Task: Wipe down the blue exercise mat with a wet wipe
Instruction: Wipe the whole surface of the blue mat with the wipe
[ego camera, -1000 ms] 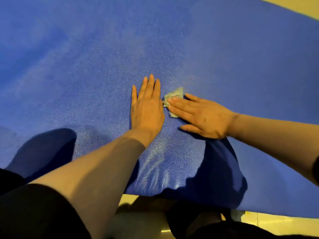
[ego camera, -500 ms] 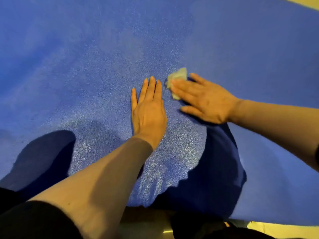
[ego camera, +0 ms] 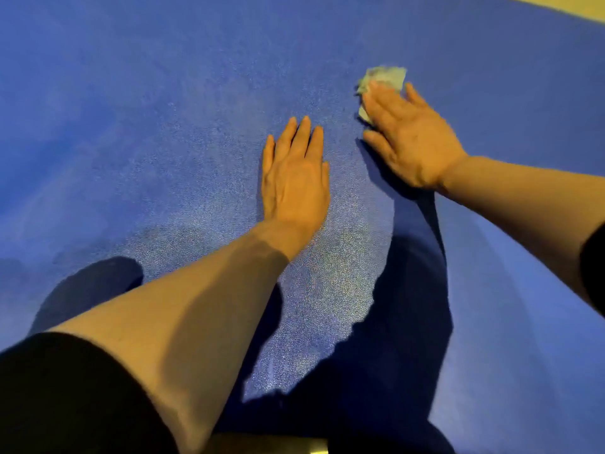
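Head view: left hand [ego camera: 294, 181] flat, open on mat [ego camera: 163, 126]; right hand [ego camera: 409, 139] presses wipe [ego camera: 383, 78], far edge near.

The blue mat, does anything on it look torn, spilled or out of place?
Nothing stands out. The blue mat lies flat with no visible tears; the left hand rests flat while the right hand presses the crumpled wipe down.

Mat [ego camera: 163, 109] lies bare to L and far side, free to pass. Only blocks: L hand [ego camera: 294, 178] flat mid-mat, R hand [ego camera: 409, 139] pressing wipe [ego camera: 383, 77] just beside it; narrow gap btwn.
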